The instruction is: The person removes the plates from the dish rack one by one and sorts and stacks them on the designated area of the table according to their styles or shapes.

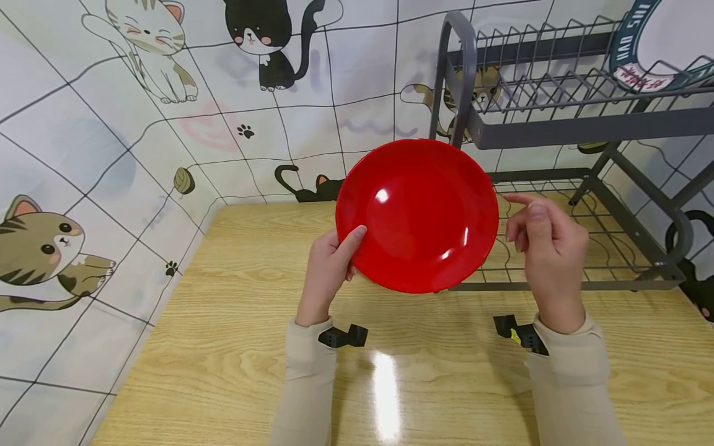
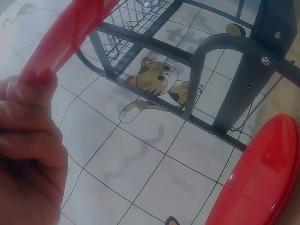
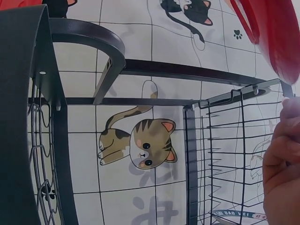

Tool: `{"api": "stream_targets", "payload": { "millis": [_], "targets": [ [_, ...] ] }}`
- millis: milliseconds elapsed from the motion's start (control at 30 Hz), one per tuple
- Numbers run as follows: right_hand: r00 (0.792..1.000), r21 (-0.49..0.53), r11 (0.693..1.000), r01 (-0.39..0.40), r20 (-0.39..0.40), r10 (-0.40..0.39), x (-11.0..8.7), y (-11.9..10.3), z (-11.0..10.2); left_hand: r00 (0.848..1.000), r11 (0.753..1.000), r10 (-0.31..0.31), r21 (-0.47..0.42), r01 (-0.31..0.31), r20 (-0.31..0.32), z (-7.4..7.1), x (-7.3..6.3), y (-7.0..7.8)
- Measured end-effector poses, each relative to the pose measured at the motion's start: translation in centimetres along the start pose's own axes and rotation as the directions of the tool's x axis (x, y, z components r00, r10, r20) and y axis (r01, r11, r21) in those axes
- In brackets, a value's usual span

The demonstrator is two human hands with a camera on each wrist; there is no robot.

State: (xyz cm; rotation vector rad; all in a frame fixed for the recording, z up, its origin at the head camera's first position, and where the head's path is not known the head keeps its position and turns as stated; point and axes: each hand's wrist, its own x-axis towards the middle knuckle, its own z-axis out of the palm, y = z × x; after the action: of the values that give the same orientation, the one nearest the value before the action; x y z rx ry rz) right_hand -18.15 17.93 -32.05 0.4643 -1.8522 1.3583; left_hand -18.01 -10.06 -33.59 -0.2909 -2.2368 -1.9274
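A glossy red plate (image 1: 418,217) is held up, its inner face toward the head camera. My left hand (image 1: 328,269) grips its lower left edge, thumb on the face and fingers behind. Beyond the plate's right edge is my right hand (image 1: 552,241), index finger stretched toward the rim, the other fingers loosely curled, holding nothing. In the left wrist view the held plate (image 2: 65,40) rises from the fingers. Another red dish-like thing (image 2: 262,178) lies low on the right there; the held plate mostly hides it from the head view.
A grey two-tier wire dish rack (image 1: 591,127) stands at the back right, close to the right hand. On its upper tier leans a white plate with a dark green lettered rim (image 1: 625,49). The wooden table (image 1: 223,347) meets cat-patterned walls (image 1: 268,142) behind and left.
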Motion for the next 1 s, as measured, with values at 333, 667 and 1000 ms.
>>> {"api": "stream_targets", "payload": {
  "millis": [333, 667, 1000],
  "targets": [
    [0.982, 0.103, 0.995, -0.016, -0.187, 0.035, 0.4, 0.3, -0.6, 0.987, 0.981, -0.092, -0.182, 0.066, -0.134, -1.2, 1.0, -2.3],
    [0.938, 0.225, 0.974, -0.008, -0.335, 0.085, 1.0, -0.1, -2.0, 0.973, 0.976, -0.121, -0.2, 0.081, -0.196, -1.2, 1.1, -3.2],
    [0.925, 0.118, 0.993, -0.002, -0.377, 0.047, 1.6, -0.1, -3.3, 0.962, 0.964, -0.155, -0.248, 0.097, -0.225, -0.9, 1.5, -4.2]
  ]
}}
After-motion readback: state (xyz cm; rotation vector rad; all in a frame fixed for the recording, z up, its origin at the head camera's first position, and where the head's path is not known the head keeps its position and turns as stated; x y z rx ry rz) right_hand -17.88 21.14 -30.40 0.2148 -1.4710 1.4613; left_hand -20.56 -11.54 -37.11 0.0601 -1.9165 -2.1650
